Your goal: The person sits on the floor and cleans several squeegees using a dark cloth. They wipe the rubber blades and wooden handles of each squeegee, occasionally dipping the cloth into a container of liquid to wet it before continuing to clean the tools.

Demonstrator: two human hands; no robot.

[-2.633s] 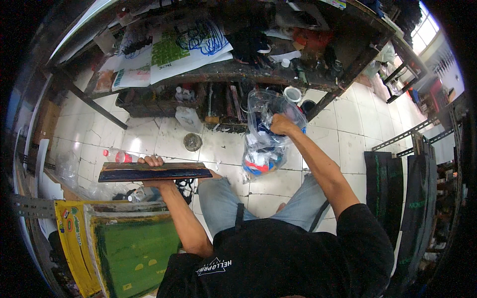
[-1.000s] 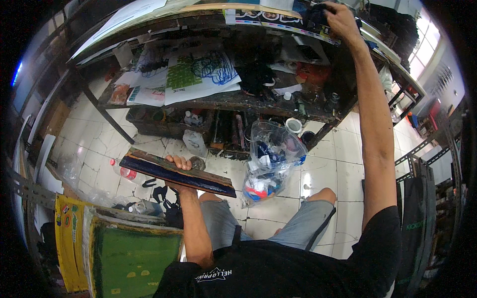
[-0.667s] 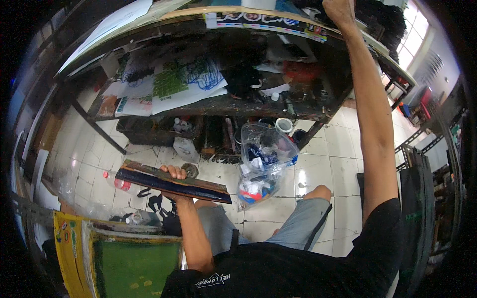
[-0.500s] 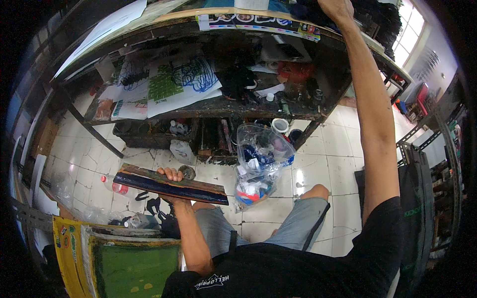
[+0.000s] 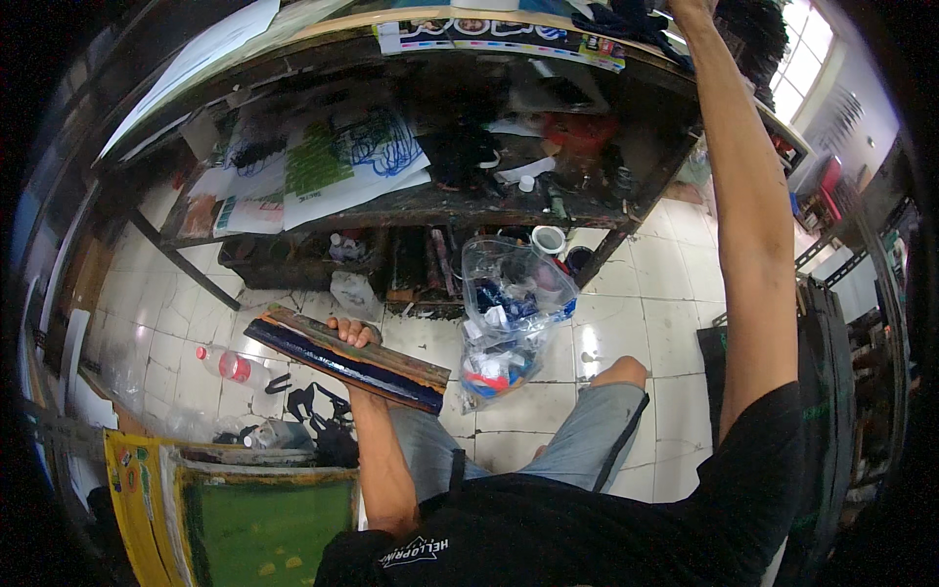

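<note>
1. Our left hand (image 5: pixel 354 333) is closed round the wooden-handled squeegee (image 5: pixel 342 368), fingers hooked over the handle's edge, thumb hidden. The squeegee is off the floor, in front of the workbench (image 5: pixel 328 35), toward its left half.
2. Its dark-blue-coated side faces up, with the wrist passing beneath. We judge this hold spares our visible fingers from the glossy, probably wet coating.
3. Our right hand (image 5: pixel 691 6) reaches to the workbench's top, right of its middle, near a dark cloth (image 5: pixel 626 22). The frame edge cuts the hand off; we cannot tell whether its fingers are spread or pinching anything.
4. Marked paper sheets (image 5: pixel 391 192) lie flat on the workbench's shelf, presumably to free the top.
5. A clear plastic bag (image 5: pixel 501 342) of crumpled scraps sits on the floor before the workbench, probably for easy reach.
6. A green-meshed printing screen (image 5: pixel 269 523) stands well apart from the workbench, on our near left, likely out of the arms' way.
</note>
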